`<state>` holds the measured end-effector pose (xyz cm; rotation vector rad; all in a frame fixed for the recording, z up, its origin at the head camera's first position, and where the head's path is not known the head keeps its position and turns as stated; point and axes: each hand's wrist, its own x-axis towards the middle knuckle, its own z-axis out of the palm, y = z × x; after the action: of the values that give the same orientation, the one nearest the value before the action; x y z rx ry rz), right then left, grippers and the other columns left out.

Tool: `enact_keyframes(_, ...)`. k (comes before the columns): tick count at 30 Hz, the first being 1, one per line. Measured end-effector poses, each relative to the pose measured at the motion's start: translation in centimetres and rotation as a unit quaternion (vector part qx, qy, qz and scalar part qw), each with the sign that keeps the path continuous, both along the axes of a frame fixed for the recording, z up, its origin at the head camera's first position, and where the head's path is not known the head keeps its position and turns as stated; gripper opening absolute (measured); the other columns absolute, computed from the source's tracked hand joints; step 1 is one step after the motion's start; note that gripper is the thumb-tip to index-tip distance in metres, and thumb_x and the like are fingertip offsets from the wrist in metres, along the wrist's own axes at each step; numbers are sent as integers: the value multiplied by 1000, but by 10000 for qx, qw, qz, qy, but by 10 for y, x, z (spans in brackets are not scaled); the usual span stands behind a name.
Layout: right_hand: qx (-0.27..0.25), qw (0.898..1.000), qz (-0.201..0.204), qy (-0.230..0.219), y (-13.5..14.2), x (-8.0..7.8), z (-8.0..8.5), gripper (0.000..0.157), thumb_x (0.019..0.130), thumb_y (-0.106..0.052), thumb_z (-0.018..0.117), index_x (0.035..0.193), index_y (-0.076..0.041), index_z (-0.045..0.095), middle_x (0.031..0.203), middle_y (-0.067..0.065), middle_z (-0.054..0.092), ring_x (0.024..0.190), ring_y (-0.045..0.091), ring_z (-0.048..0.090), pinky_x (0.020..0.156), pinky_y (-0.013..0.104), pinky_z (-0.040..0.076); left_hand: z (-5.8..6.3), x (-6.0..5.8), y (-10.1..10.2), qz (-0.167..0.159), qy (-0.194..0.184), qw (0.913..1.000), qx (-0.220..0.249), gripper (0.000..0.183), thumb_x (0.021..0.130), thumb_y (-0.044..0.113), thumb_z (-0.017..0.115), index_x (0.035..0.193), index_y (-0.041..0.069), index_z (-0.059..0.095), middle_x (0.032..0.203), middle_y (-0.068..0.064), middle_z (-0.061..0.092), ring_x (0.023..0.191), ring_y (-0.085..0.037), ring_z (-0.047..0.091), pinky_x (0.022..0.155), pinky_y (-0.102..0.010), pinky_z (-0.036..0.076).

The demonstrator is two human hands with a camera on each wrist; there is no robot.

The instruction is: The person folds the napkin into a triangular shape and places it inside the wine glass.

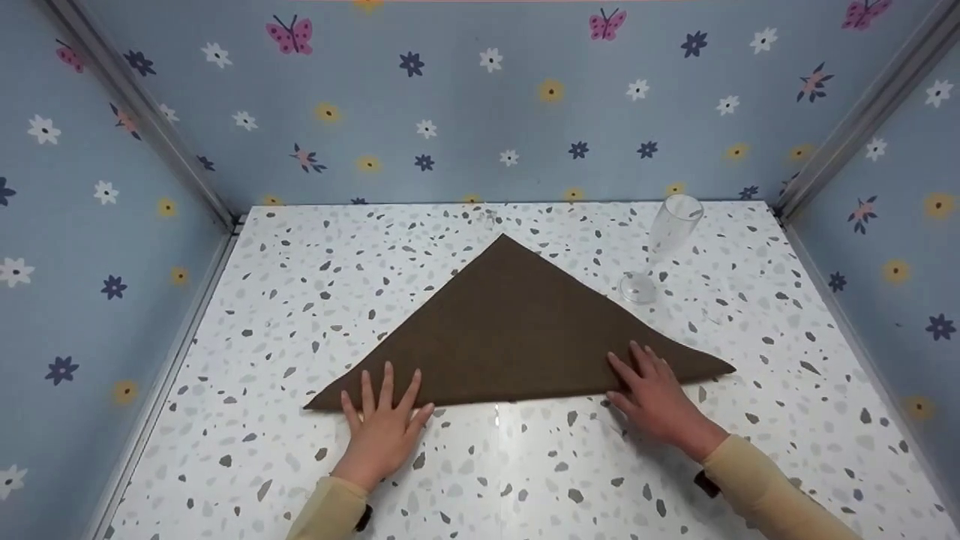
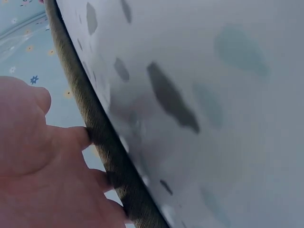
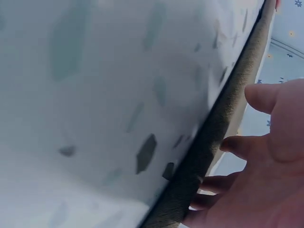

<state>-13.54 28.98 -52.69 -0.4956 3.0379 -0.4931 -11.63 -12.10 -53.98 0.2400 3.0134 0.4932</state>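
A brown cloth napkin [image 1: 517, 322], folded into a triangle, lies on the speckled table with its peak toward the back wall. Its long folded edge faces the person. The left hand [image 1: 382, 439] rests with spread, straight fingers on the left part of that edge. On the right part, the right hand [image 1: 656, 397] lies with extended fingertips touching the cloth. Both wrist views show the fold from the side: the left hand [image 2: 52, 166] and the right hand [image 3: 270, 156] each reach over the napkin's edge, the fingertips partly hidden.
A clear stemmed glass [image 1: 670, 232] stands upright behind the napkin's right slope, close to it. Blue walls [image 1: 480, 97] with flowers and butterflies enclose the white speckled table [image 1: 517, 480] at the back and both sides.
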Motion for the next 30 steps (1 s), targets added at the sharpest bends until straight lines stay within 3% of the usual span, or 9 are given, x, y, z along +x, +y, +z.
enact_keyframes(16, 370, 9980, -494, -135, 9, 11, -11, 63, 86, -50, 48, 139, -23, 29, 144, 19, 13, 128, 45, 7, 93, 65, 7, -6, -3, -4, 229, -375, 9986, -283, 68, 84, 65, 28, 142, 33, 12, 147, -10, -5, 127, -46, -11, 85, -72, -4)
enact_keyframes(30, 460, 9966, -606, -299, 10, 14, -16, 65, 87, -56, 40, 141, -25, 23, 146, 16, 7, 129, 43, 4, 89, 70, 6, -1, -7, -11, 16, -230, 9982, -547, 59, 91, 48, 38, 142, 32, 13, 147, -12, -3, 126, -49, -6, 85, -73, 3)
